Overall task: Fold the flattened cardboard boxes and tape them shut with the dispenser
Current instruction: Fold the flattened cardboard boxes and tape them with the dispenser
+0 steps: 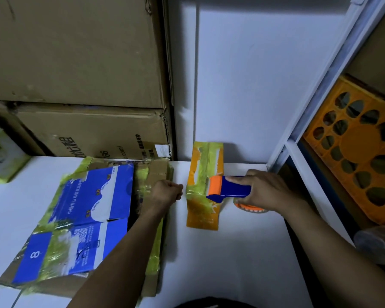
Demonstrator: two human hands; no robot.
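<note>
A small orange box striped with yellow-green tape lies on the white table at centre. My right hand grips the blue and orange tape dispenser, whose orange roller rests on the box's right side. My left hand is a closed fist just left of the box; whether it pinches a tape end is unclear. A flattened blue and white box with yellow-green tape lies on flat brown cardboard at the left.
Large brown cartons are stacked at the back left. A white carton sits at the far left. A white wall stands behind. A metal shelf on the right holds an orange plastic crate.
</note>
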